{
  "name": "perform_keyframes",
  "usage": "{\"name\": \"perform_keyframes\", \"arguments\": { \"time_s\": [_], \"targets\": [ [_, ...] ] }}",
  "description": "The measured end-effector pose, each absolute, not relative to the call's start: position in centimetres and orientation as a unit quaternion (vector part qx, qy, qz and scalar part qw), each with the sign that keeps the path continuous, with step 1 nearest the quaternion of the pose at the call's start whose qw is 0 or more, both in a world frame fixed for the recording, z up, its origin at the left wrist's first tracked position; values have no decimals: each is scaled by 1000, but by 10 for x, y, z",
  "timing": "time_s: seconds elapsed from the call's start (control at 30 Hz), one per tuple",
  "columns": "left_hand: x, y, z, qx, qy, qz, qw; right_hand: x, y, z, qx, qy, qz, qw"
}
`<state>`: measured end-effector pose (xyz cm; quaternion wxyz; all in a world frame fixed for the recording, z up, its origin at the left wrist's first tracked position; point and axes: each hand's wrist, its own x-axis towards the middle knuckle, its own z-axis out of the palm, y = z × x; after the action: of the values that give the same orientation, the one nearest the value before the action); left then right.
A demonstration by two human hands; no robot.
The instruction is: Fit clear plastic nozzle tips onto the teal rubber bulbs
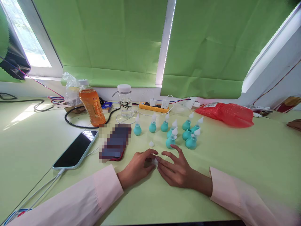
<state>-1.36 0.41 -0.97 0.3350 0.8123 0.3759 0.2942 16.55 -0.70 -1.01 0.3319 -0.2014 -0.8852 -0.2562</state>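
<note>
Head view: pinched between left hand and right hand, fingertips together, a white tip. Equally near both; axis too small to tell. Bulbs just beyond.

label on orange drink bottle unreadable, white sticker on red bag illegible

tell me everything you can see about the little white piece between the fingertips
The white piece is tiny, whitish and slightly see-through, plastic or silicone by its look. It is pinched between the fingertips of the left hand and the right hand, low over the green table. Fingers hide most of its shape. It resembles the loose white tip lying just beyond it.
</note>
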Motion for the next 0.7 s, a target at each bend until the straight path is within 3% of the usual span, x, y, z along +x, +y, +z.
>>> {"name": "perform_keyframes", "arguments": {
  "time_s": [0.17,0.7],
  "targets": [
    [-13,4,-10,812,380,291,334,166,-9,-9,-207,-882,-286,312],
    [-13,4,-10,810,388,283,336,165,-4,-12,-163,-916,-192,312]
  ]
}}
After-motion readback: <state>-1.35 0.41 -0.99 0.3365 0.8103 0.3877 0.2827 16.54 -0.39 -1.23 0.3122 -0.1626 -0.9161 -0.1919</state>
